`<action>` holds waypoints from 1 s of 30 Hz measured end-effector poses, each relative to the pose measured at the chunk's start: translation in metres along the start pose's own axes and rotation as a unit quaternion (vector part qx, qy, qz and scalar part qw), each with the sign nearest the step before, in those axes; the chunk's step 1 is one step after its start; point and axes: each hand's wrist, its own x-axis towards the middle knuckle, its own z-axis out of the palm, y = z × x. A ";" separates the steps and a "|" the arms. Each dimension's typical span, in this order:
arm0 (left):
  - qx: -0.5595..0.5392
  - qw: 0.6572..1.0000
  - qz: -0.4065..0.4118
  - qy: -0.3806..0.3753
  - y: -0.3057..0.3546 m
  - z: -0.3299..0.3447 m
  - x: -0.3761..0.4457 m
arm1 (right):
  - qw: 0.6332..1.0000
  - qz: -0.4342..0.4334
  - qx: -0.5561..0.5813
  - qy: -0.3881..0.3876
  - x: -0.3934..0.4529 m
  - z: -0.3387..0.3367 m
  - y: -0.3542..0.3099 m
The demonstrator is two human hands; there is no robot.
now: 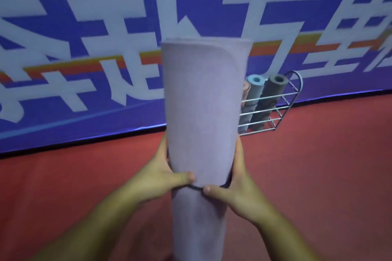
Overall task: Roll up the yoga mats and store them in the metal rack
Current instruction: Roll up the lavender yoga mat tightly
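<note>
Left hand (158, 178) and right hand (230, 192) — forearms outstretched, thumbs forward, fingers curled in a grip.

Ahead of me a blue banner (63, 95) fills the whole wall from nine o'clock round to three o'clock. It carries large white characters (118, 27), cut off at the edges of my view, and an orange and yellow stripe (89, 65) climbing from nine o'clock toward two o'clock. The banner's lower edge slopes up toward three o'clock where it meets the floor. Below it lies a red sports floor (318, 165), smooth and evenly, dimly lit, reaching down to six o'clock under me.
</note>
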 end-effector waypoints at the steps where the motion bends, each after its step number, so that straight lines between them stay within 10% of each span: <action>1: -0.004 1.000 -0.004 0.009 -0.001 0.000 0.014 | 1.000 -0.001 -0.014 0.000 0.014 -0.009 0.002; 22: 0.004 0.981 -0.030 -0.193 0.051 0.221 0.515 | 0.957 0.081 -0.107 0.257 0.251 -0.407 0.088; 30: 0.029 0.985 -0.038 -0.168 0.095 0.349 0.652 | 0.973 0.074 -0.049 0.215 0.313 -0.600 0.128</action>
